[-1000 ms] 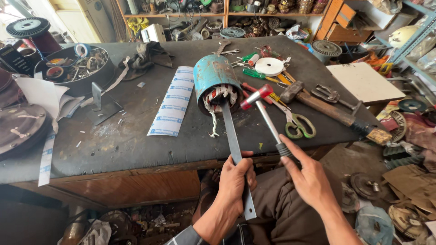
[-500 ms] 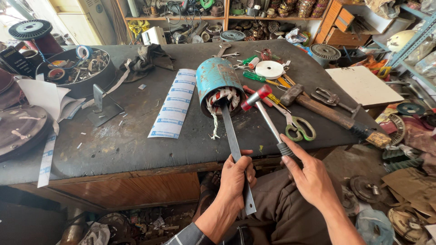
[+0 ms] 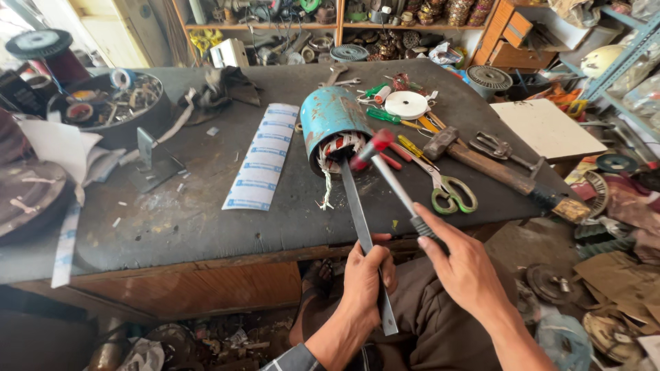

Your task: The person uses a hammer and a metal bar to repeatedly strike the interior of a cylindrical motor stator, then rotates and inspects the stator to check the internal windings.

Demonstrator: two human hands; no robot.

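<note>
A blue motor stator [image 3: 332,124] lies on its side on the dark workbench [image 3: 206,206], its open end with pale windings facing me. My left hand [image 3: 366,275] grips a long flat metal bar [image 3: 357,213] whose far tip rests inside the stator's opening. My right hand [image 3: 464,264] holds the handle of a small red-headed hammer [image 3: 375,148], the head raised just beside the bar's tip at the stator mouth.
A white-and-blue paper strip [image 3: 262,158] lies left of the stator. Green-handled scissors [image 3: 450,189], a big wooden-handled hammer [image 3: 495,168], screwdrivers and a white tape roll [image 3: 405,104] lie to the right. A round tray of parts [image 3: 110,103] sits at far left. Shelves behind.
The view has shifted slightly. Both hands keep their grips, and the hammer head stays near the bar's tip at the stator.
</note>
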